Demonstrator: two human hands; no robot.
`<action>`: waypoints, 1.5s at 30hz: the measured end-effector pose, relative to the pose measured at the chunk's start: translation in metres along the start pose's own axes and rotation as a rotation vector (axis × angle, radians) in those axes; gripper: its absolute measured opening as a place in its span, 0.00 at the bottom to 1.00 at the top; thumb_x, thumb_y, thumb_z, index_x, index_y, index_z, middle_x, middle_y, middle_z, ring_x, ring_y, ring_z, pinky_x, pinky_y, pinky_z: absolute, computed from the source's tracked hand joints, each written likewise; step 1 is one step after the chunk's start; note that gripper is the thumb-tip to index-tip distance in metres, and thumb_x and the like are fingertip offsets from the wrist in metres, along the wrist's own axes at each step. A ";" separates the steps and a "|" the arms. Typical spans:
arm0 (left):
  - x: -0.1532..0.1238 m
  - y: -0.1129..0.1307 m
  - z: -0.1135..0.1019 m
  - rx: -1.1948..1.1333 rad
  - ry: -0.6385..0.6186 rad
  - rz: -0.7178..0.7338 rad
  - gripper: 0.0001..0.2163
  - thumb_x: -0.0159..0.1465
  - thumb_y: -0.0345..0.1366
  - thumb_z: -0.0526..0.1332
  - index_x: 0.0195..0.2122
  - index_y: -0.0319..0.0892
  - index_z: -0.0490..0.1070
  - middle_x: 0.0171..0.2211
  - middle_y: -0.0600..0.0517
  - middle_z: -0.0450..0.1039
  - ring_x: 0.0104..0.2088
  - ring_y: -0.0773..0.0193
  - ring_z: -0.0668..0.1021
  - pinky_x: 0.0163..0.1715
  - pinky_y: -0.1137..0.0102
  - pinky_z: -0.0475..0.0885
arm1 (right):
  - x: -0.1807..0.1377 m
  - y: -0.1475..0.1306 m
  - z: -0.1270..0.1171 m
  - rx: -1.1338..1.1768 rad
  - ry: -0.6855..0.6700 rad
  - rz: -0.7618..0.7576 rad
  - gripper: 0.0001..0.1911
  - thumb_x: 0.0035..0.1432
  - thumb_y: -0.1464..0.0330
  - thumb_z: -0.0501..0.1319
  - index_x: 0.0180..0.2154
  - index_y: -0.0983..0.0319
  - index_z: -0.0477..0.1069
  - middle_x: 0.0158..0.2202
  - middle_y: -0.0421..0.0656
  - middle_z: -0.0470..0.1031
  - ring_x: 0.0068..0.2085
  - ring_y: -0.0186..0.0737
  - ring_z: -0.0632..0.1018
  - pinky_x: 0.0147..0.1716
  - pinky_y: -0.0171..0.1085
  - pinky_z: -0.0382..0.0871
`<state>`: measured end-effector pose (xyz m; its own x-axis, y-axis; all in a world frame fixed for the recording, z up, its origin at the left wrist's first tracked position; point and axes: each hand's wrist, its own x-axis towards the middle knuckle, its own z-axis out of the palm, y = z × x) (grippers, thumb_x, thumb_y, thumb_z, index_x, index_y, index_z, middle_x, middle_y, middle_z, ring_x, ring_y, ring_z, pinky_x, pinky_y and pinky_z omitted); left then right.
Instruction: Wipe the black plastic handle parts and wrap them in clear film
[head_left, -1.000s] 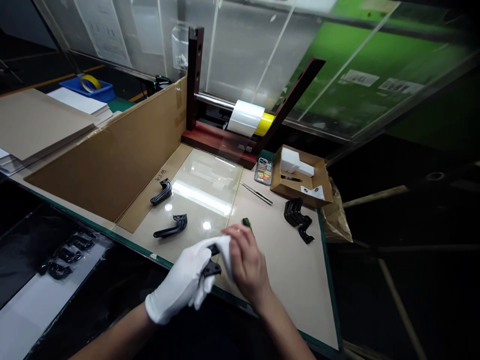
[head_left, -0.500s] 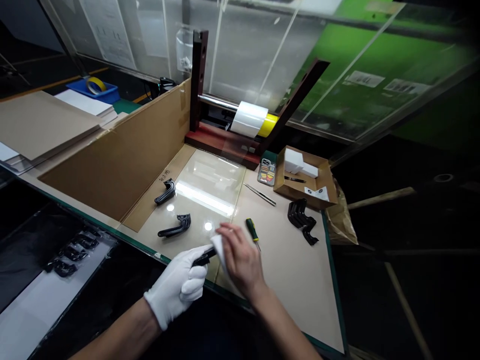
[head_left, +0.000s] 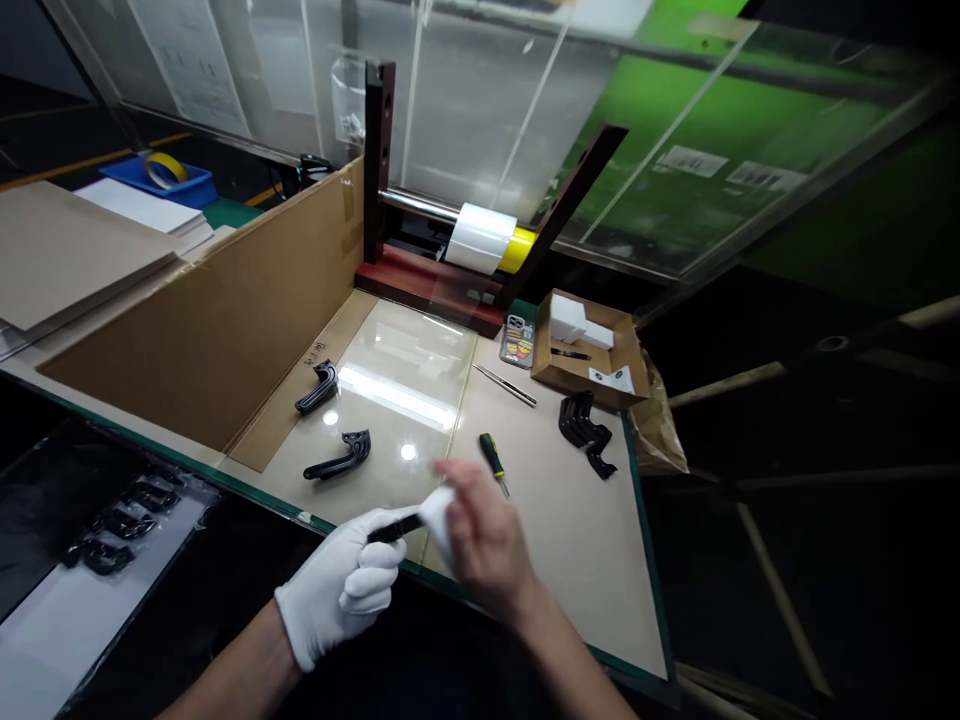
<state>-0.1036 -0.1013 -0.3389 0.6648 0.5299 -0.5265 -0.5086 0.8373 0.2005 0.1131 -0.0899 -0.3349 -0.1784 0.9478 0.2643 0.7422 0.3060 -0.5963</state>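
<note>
Overhead lighting, with a bright streak of glare across the glass plate (head_left: 397, 395). Motion blur on the right hand (head_left: 487, 540). Dim, underexposed lower margins; wide-angle bowing toward the frame edges.

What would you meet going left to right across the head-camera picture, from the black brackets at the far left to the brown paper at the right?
Black brackets on a white sheet, gloved left hand, black bracket in that hand, white cloth, bare right hand, stacked black brackets, crumpled brown paper.
</note>
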 end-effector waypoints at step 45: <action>0.017 0.007 0.013 0.766 0.219 0.296 0.19 0.67 0.50 0.60 0.33 0.36 0.76 0.30 0.50 0.73 0.32 0.64 0.72 0.32 0.72 0.65 | -0.021 -0.024 -0.040 0.199 -0.696 0.044 0.15 0.69 0.61 0.59 0.55 0.45 0.75 0.47 0.35 0.83 0.44 0.40 0.84 0.42 0.35 0.80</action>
<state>-0.0894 -0.0846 -0.3358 0.4014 0.7698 -0.4963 -0.0820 0.5699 0.8176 0.1248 -0.1208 -0.2958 -0.5698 0.7771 -0.2674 0.6385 0.2138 -0.7393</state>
